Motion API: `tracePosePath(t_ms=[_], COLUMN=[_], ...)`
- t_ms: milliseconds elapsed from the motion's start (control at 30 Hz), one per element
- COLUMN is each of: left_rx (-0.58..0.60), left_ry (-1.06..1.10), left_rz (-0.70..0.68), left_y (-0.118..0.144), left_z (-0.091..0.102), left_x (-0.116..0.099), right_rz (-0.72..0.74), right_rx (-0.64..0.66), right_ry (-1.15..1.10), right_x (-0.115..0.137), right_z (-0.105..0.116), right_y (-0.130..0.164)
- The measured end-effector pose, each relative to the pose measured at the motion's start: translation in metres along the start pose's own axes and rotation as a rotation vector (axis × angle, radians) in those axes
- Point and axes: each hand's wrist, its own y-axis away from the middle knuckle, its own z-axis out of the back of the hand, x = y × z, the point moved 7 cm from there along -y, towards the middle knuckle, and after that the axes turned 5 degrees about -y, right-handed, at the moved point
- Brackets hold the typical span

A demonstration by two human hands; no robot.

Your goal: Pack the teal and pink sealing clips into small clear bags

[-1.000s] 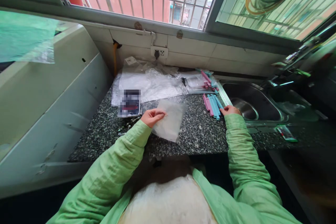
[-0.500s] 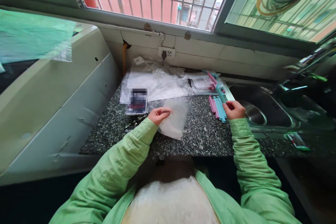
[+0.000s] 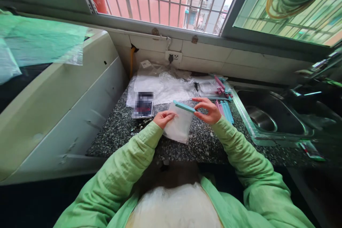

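My left hand [image 3: 163,118] pinches a small translucent plastic bag [image 3: 178,128] near its upper left side, just above the counter. Between the thumb and fingers of my right hand [image 3: 208,110] is the right end of a blue bag-sealing clip [image 3: 184,106]. This clip lies across the bag's top edge; whether it is clamped on the bag I cannot tell. Beside my right wrist, more blue clips [image 3: 227,112] and pink clips [image 3: 219,108] lie on the counter.
Speckled stone counter [image 3: 114,131] with clear plastic bags [image 3: 165,85] along the wall. A phone-sized item with a blurred face [image 3: 143,105] lies left of my hands. Packaged clips [image 3: 220,85] are at the back right, before a metal sink [image 3: 269,110]. A white appliance [image 3: 80,103] borders the left.
My right hand has moved left from the clip pile with a blue clip and brought it to the bag's top edge. My left hand still holds the bag.
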Motion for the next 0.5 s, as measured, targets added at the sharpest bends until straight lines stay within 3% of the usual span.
tracePosePath(t_ms=[200, 500], left_rx=[0.016, 0.067], left_ry=[-0.039, -0.041], left_rz=[0.002, 0.018], left_y=[0.000, 0.002], left_z=[-0.003, -0.009], left_x=[0.001, 0.003], right_rz=[-0.023, 0.004], right_rx=[0.043, -0.035], right_ry=[-0.090, -0.033], right_x=[-0.009, -0.007], right_z=[-0.016, -0.015], right_y=[0.006, 0.012])
